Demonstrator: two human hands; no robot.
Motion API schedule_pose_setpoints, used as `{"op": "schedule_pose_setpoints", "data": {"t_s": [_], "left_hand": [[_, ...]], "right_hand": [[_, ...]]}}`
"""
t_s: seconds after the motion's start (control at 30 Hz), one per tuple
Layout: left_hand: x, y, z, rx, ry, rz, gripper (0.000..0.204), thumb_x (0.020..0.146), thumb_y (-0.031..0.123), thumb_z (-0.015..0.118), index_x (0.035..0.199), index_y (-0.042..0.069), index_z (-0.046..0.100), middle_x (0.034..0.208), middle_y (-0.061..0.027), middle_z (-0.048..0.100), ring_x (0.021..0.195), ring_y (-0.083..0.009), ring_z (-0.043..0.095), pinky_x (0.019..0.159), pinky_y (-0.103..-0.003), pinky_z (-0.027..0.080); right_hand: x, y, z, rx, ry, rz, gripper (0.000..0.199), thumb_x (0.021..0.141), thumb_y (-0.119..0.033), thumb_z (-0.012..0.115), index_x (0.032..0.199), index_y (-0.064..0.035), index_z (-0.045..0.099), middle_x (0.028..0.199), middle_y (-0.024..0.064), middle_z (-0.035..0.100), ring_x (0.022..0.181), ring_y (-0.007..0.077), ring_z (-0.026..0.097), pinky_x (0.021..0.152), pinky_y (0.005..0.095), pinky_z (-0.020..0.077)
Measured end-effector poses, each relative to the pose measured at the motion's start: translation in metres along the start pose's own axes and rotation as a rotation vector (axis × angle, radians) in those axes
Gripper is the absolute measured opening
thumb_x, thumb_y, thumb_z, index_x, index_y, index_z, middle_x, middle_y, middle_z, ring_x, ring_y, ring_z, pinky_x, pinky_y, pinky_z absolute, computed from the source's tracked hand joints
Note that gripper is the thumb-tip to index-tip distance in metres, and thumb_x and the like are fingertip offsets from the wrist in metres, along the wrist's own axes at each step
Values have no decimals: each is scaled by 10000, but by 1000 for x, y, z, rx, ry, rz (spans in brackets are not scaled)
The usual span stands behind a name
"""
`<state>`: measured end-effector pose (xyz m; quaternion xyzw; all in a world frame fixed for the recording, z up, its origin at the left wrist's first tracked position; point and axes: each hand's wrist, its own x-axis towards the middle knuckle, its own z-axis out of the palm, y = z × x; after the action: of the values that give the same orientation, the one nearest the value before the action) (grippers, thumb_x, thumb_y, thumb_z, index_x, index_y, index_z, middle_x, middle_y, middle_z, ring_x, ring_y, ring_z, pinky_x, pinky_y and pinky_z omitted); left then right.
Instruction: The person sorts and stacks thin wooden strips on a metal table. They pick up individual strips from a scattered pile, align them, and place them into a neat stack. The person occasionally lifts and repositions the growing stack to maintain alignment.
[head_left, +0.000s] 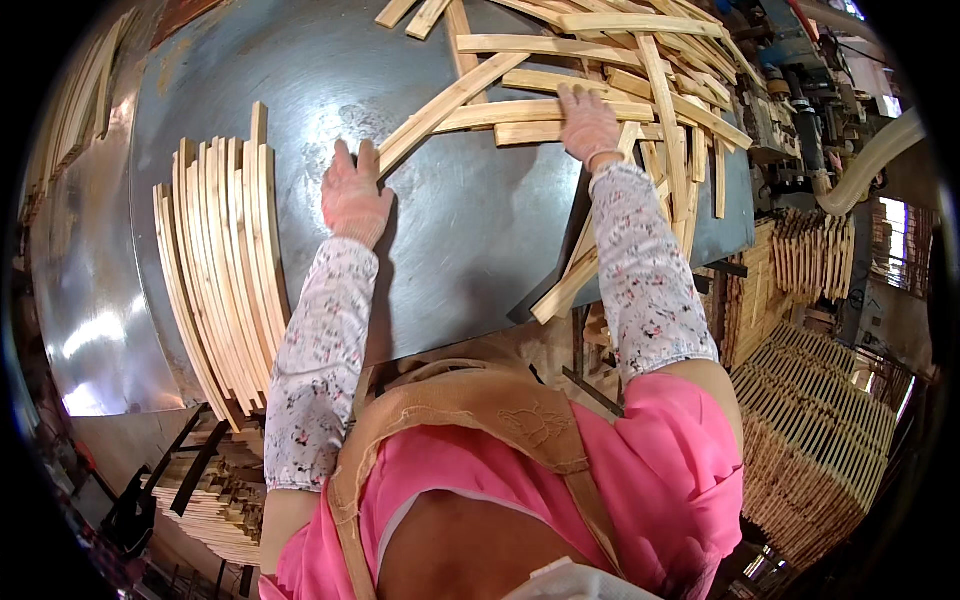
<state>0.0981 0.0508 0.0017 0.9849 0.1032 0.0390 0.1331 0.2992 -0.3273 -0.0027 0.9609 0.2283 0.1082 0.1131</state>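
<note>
My left hand (357,195), in a pale pink work glove, is over the metal table with its fingers stretched out and slightly apart. Its fingertips are beside the lower end of a slanting wooden slat (455,108); whether they touch is hard to tell. My right hand (588,125), gloved the same way, lies across a few slats at the near left side of a loose heap (690,85). Its fingers reach forward over a pale slat (530,132) and its neighbour, spread rather than wrapped round them. Both forearms wear white flowered sleeves.
On the left of the grey metal table (440,240), a row of slats (220,260) stands side by side lengthwise. One slat (565,290) sticks out past the near edge. Stacked slats (820,430) rise at the right, near a pale hose (880,160). More slats lie below left.
</note>
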Motion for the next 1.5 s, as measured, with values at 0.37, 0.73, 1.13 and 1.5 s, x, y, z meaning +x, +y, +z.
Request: {"op": "schedule_pose_setpoints", "data": {"t_s": [0.37, 0.73, 1.13, 1.5], "left_hand": [[-131, 24, -12, -1200, -431, -523, 689, 1003, 195, 691, 1602, -22, 430, 1116, -154, 716, 986, -211, 687, 895, -350, 574], [-144, 44, 43, -1072, -512, -474, 773, 853, 46, 799, 1538, 10, 442, 1167, -129, 708, 1038, -238, 709, 934, -349, 594], [-249, -109, -30, 287, -34, -356, 885, 952, 286, 752, 1684, 48, 315, 1676, -217, 405, 1588, -375, 350, 1360, -514, 196], [-136, 46, -73, -739, -736, -158, 599, 887, 479, 753, 1227, -14, 739, 1034, -204, 759, 953, -298, 729, 934, -413, 556]], "right_hand": [[-77, 29, -29, 863, -526, 109, 625, 1059, -462, 564, 1589, -132, 532, 1451, 284, 649, 1355, 422, 625, 1123, 459, 514], [-170, -196, -79, 952, -320, -316, 333, 985, -28, 619, 1317, -61, 624, 1264, 234, 720, 1144, 373, 732, 905, 393, 642], [-248, -53, -56, 962, -94, 1427, 726, 886, -339, 798, 1446, 57, 561, 1319, 295, 692, 1239, 403, 684, 1065, 434, 536], [-218, -223, -84, 694, -234, 246, 398, 891, -202, 756, 1240, -24, 688, 1273, 232, 711, 1156, 377, 708, 964, 435, 582]]}}
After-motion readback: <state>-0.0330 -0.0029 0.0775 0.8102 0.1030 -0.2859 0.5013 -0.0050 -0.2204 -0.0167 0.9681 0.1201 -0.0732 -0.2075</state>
